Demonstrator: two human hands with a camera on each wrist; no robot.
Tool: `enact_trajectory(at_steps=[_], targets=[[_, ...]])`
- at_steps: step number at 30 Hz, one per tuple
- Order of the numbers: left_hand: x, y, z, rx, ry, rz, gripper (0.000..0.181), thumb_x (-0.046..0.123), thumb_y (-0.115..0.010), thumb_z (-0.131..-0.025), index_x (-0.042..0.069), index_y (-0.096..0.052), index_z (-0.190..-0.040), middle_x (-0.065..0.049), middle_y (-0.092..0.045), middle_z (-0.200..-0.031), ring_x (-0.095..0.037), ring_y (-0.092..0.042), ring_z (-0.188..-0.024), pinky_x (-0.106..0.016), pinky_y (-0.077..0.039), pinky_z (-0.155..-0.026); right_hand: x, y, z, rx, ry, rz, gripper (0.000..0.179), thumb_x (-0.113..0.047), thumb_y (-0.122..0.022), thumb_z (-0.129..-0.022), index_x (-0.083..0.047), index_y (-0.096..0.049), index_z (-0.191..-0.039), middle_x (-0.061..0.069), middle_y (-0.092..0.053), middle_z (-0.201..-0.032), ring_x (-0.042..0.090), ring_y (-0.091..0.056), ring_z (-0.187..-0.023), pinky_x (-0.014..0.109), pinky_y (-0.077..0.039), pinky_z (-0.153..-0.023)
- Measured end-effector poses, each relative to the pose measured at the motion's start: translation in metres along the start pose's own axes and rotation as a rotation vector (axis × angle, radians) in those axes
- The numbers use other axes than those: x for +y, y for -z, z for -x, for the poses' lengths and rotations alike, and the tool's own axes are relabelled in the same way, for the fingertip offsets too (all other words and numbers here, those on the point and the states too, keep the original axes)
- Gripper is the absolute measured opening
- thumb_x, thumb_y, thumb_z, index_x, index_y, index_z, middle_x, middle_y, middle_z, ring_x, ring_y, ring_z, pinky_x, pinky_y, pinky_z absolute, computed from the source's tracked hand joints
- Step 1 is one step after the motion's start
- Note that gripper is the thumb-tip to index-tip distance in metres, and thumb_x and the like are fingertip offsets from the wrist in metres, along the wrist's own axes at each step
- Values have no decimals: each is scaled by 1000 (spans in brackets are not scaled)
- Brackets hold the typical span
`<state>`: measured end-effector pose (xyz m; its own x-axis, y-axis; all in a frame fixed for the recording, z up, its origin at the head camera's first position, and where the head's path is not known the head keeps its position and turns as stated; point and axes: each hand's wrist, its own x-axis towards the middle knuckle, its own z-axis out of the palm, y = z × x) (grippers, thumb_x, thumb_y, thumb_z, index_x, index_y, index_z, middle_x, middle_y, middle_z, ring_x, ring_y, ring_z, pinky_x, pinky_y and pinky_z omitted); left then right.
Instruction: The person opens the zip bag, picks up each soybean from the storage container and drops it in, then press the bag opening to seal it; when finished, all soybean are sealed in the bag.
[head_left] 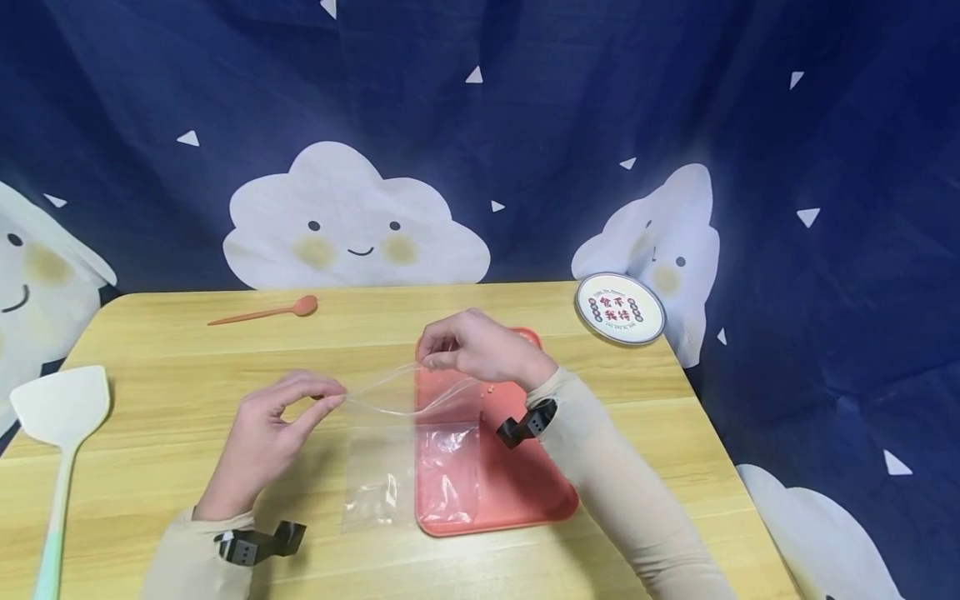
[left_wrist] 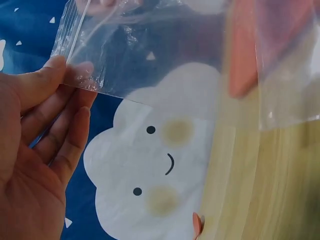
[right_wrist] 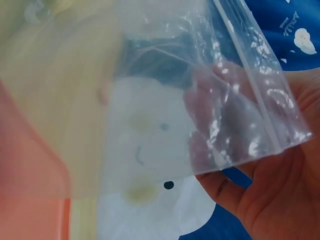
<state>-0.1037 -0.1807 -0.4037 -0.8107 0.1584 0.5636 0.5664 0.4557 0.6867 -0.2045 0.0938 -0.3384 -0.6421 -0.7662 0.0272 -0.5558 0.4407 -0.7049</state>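
A clear zip-lock bag hangs between both hands, its mouth bowed apart in the head view. My left hand pinches one upper corner between thumb and forefinger; the left wrist view shows the thumb on the plastic by the zip strip. At the opposite upper corner, my right hand grips the bag, and its fingers show through the film. Below and partly behind the bag is a red tray with a few tiny crumbs. I see nothing inside the bag.
A small orange spoon lies at the back left of the wooden table. A white spatula with a green handle is at the left edge. An oval printed plate sits at the back right corner, near the blue curtain.
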Motion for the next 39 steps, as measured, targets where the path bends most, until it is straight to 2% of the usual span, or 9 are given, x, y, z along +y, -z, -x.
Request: enact_trajectory(at_steps=[4,8,13,18,23,26,30,34,39], targets=[[-6,2,2,15,-5,-4,29,-15,-76,-75,9,-77,-92,0,-72,-93,-6,-64,-91,-17,-50,-87,3,-2,0,25,2,18,4,-12,-70,-92,-13,-73,-95,-12,-66,-84,8,-57,-75,25,-51,-67],[-13,12,3,81,42,-27,28,-16,-77,-75,6,-78,-91,-4,-73,-94,-5,-65,-92,-17,-50,-87,14,0,9,132,-42,24,10,-16,-69,-94,-15,-73,-103,-11,-67,-92,8,-59,-82,25,-52,-74],[-24,32,9,186,98,-95,24,-14,-76,-77,4,-78,-92,-9,-74,-91,-1,-65,-85,-11,-50,-76,53,1,34,246,-132,57,13,-15,-69,-93,-10,-72,-104,-5,-67,-94,10,-61,-86,28,-53,-77],[-34,52,16,258,84,-153,23,-15,-75,-77,1,-78,-93,-14,-73,-90,2,-64,-85,-7,-48,-74,98,-5,56,237,-239,136,13,-7,-71,-89,-5,-71,-102,1,-68,-93,15,-64,-86,34,-55,-79],[-41,64,24,348,47,-205,21,-18,-75,-75,-3,-77,-90,-16,-73,-88,6,-63,-86,-6,-47,-76,126,-12,68,168,-321,218,17,-3,-76,-84,-3,-70,-101,2,-70,-92,14,-65,-86,32,-54,-82],[-44,62,29,380,-12,-242,21,-20,-75,-72,-5,-76,-87,-19,-72,-85,9,-62,-88,-6,-46,-80,137,-16,71,128,-342,233,19,-4,-78,-83,-5,-71,-101,1,-69,-93,14,-64,-86,32,-53,-82],[-46,52,37,356,-71,-266,16,-17,-75,-73,-6,-75,-85,-22,-71,-83,10,-60,-92,-7,-45,-86,144,-20,71,91,-344,275,20,-5,-78,-82,-6,-71,-101,0,-67,-93,16,-61,-85,34,-53,-81],[-50,42,45,323,-83,-253,16,-15,-76,-72,-5,-75,-85,-22,-71,-83,10,-60,-93,-8,-46,-88,147,-24,68,73,-330,312,19,-3,-77,-83,-5,-71,-100,0,-67,-91,17,-61,-86,34,-53,-82],[-53,35,51,292,-53,-229,28,-21,-77,-66,-3,-76,-87,-19,-72,-86,7,-62,-94,-9,-47,-88,150,-28,65,72,-312,347,15,-3,-76,-84,-7,-71,-97,-1,-65,-89,17,-61,-85,33,-53,-82]])
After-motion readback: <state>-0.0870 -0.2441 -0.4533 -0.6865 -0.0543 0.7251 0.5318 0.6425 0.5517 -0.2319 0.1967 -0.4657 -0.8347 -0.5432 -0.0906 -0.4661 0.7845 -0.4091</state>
